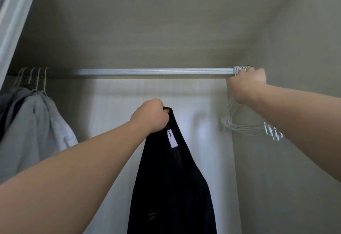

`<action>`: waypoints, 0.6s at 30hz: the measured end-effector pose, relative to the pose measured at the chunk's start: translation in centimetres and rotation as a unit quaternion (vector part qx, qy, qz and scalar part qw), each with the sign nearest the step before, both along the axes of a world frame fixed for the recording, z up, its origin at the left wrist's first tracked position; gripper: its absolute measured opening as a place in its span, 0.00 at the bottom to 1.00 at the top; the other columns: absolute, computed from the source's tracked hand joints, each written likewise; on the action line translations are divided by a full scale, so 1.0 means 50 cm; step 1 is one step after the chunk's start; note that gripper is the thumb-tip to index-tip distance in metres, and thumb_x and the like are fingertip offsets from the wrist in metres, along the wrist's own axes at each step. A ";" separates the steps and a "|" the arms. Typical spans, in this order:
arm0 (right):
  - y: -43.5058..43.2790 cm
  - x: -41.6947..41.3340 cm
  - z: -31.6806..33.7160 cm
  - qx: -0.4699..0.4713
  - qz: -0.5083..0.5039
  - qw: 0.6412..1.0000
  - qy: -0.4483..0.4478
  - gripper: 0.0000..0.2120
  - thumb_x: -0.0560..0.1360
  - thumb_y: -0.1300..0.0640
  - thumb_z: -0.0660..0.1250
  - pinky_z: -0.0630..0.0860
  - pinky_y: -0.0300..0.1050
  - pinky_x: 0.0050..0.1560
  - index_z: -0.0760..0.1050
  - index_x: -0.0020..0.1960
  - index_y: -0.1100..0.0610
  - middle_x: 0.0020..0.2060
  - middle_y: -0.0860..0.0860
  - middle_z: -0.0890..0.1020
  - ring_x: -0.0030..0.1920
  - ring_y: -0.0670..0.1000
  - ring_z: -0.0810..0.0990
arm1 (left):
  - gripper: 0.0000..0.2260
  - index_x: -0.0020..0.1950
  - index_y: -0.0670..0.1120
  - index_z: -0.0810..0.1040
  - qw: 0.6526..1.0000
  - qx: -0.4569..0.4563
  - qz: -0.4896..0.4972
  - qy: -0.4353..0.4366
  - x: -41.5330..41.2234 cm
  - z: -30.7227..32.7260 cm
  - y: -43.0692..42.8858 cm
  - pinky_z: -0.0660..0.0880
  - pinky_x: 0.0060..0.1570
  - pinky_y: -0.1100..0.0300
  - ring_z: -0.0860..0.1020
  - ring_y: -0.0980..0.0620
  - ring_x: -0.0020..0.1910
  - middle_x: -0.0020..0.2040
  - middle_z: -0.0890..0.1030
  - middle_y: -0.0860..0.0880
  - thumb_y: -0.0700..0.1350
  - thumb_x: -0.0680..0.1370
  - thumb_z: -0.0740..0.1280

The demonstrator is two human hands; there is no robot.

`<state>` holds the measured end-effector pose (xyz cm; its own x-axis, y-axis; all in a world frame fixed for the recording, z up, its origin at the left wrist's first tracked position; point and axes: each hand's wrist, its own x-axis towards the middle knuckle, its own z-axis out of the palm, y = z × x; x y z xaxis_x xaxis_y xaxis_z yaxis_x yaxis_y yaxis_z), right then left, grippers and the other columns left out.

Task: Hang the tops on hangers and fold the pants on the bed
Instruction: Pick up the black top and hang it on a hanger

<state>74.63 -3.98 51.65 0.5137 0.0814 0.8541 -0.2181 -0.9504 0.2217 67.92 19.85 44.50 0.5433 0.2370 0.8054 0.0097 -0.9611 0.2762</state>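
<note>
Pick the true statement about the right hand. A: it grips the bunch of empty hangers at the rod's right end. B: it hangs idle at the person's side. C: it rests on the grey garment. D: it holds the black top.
A: the right hand is curled round the empty hangers on the rod, while the left hand holds the black top.

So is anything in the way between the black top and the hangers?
Nothing visible. The left hand holds the top up, the right hand grips the hangers on the rod, and only open space lies between.
</note>
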 end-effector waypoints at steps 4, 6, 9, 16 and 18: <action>-0.043 0.015 -0.012 0.023 0.003 1.000 0.011 0.17 0.78 0.59 0.63 0.69 0.46 0.52 0.75 0.66 0.53 0.62 0.53 0.79 0.63 0.56 0.78 | 0.15 0.38 0.43 0.69 1.000 0.019 0.011 -0.009 -0.011 -0.006 -0.002 0.66 0.33 0.57 0.74 0.47 0.35 0.37 0.75 0.47 0.49 0.83 0.61; -0.062 0.024 -0.016 0.025 0.010 1.000 0.016 0.15 0.78 0.61 0.63 0.67 0.44 0.48 0.77 0.63 0.53 0.60 0.51 0.80 0.61 0.55 0.80 | 0.14 0.39 0.44 0.69 0.999 0.028 0.018 -0.010 -0.016 -0.011 0.000 0.67 0.34 0.57 0.74 0.47 0.36 0.38 0.75 0.47 0.49 0.83 0.60; -0.078 0.035 -0.013 0.046 0.044 0.998 0.009 0.15 0.78 0.63 0.62 0.68 0.45 0.47 0.77 0.63 0.55 0.60 0.53 0.80 0.61 0.57 0.80 | 0.13 0.41 0.45 0.71 0.999 0.033 0.028 -0.009 -0.021 -0.018 0.004 0.69 0.37 0.56 0.76 0.44 0.40 0.39 0.75 0.48 0.50 0.83 0.60; -0.088 0.051 -0.009 0.133 0.146 0.980 -0.016 0.14 0.74 0.66 0.66 0.71 0.49 0.45 0.77 0.59 0.62 0.57 0.60 0.80 0.56 0.64 0.81 | 0.14 0.40 0.45 0.69 0.998 0.032 0.047 0.004 -0.034 -0.028 0.018 0.68 0.37 0.56 0.76 0.42 0.41 0.39 0.74 0.48 0.50 0.83 0.60; -0.088 0.052 -0.006 0.167 0.185 0.968 -0.019 0.13 0.74 0.66 0.67 0.71 0.49 0.44 0.77 0.59 0.64 0.56 0.62 0.80 0.56 0.64 0.81 | 0.14 0.39 0.45 0.69 0.998 0.028 0.049 0.007 -0.039 -0.031 0.019 0.68 0.37 0.56 0.76 0.42 0.41 0.39 0.74 0.48 0.50 0.83 0.60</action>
<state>77.24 -8.38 51.33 0.4706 -0.0311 0.8818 0.1481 -0.9824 -0.1137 65.96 20.81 42.95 0.5303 0.2441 0.8119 0.1075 -0.9693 0.2211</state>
